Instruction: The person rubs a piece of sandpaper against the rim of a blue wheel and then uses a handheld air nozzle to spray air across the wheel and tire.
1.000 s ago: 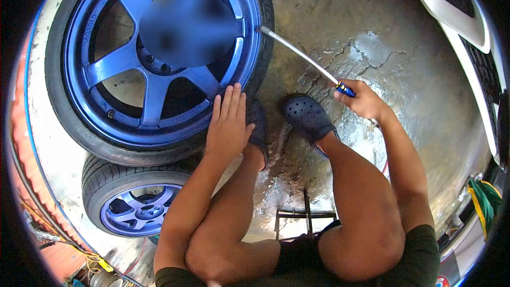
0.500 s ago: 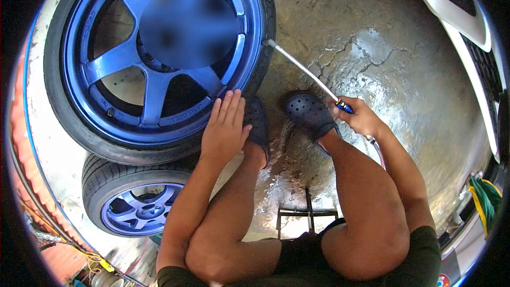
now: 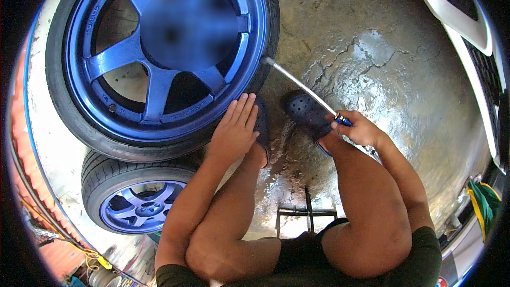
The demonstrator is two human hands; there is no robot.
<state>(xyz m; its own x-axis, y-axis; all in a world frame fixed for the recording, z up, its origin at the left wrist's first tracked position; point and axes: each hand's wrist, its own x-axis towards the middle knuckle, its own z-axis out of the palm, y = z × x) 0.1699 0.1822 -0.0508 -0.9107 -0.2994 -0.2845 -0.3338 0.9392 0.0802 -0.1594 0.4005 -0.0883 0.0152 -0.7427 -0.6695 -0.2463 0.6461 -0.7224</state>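
A large blue six-spoke wheel with a black tyre [image 3: 58, 90] stands at the upper left; its hub is blurred out. My left hand [image 3: 236, 130] lies flat with straight fingers on the wheel's lower right edge. My right hand [image 3: 361, 128] is closed round the blue handle of a spray wand [image 3: 303, 87] with a long metal tube. The wand's tip is at the tyre's right side, by the rim; whether it touches cannot be told. Part of a hose shows behind my right wrist.
A second wheel [image 3: 143, 207] with blue spokes leans below the large one. My feet in dark clogs [image 3: 308, 111] rest on wet, cracked concrete [image 3: 382, 64]. White car bodywork [image 3: 467, 37] runs along the right, with a green and yellow cloth [image 3: 483, 202] beside it. A metal frame [image 3: 307, 212] is under me.
The wand's tip has moved down along the tyre's right side, and my right hand has lowered slightly. The large wheel and my left hand on it have shifted a little to the right.
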